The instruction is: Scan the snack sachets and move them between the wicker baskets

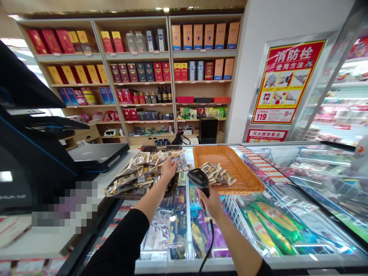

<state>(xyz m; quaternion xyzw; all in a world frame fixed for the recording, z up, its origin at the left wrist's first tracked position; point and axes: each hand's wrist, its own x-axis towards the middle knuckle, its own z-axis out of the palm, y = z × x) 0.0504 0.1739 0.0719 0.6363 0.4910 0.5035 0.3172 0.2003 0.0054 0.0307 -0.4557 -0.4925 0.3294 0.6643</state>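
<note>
My left hand [169, 167] reaches into a dark wicker basket [172, 185] heaped with small snack packets [135, 174]; its fingers are closed on one packet at the top of the heap. My right hand [212, 203] grips a black barcode scanner [199, 180], its cable hanging down beside my forearm. The scanner head points toward an orange wicker tray [244, 180] that holds a few of the same snack packets [214, 172]. Both containers sit on the glass lid of a chest freezer [287, 230].
A black checkout terminal [34, 153] and a flat scale or printer [97, 153] stand on the counter at left. Wooden shelves of boxed liquor [149, 73] fill the back wall. A red fire-hydrant notice [287, 80] hangs at right, beside a refrigerated display [345, 96].
</note>
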